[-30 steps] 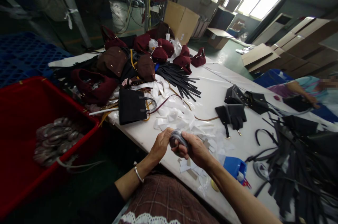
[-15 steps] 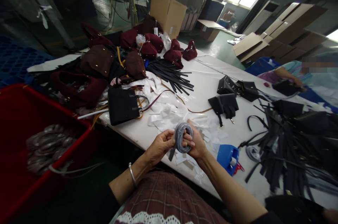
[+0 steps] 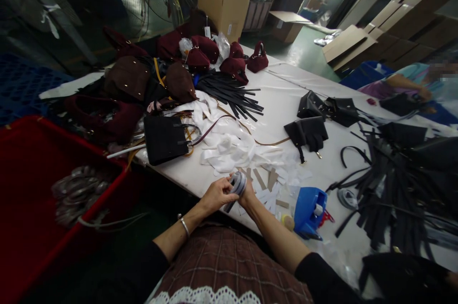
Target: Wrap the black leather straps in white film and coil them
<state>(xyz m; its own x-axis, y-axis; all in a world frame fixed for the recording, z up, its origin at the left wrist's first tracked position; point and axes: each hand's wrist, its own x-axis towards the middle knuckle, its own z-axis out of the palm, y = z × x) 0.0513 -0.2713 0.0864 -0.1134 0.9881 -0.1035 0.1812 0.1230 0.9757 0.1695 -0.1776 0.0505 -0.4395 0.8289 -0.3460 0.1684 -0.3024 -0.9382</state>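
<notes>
A coiled grey strap (image 3: 239,183) is held between both hands, near the table's front edge. My left hand (image 3: 216,195) pinches the coil's left side, with a loose strap end hanging below the fingers. On the right, my right hand (image 3: 247,194) is wrapped round the coil; its fingers are partly hidden behind it. White ribbon (image 3: 229,149) lies in a tangle just beyond the hands. Grey and white strips (image 3: 259,179) are scattered to their right, beside a blue tape dispenser (image 3: 308,211).
A black handbag (image 3: 164,139) and dark red bags (image 3: 198,59) lie at the left. Black bags (image 3: 307,134) and black straps (image 3: 382,199) cover the right side. A red bin (image 3: 32,175) stands at lower left. Another person's arm (image 3: 406,83) is at far right.
Both hands have moved slightly left and closer to the body with the coil. The coil has turned, and the right fingers no longer show through its centre. The right forearm has drawn inward.
</notes>
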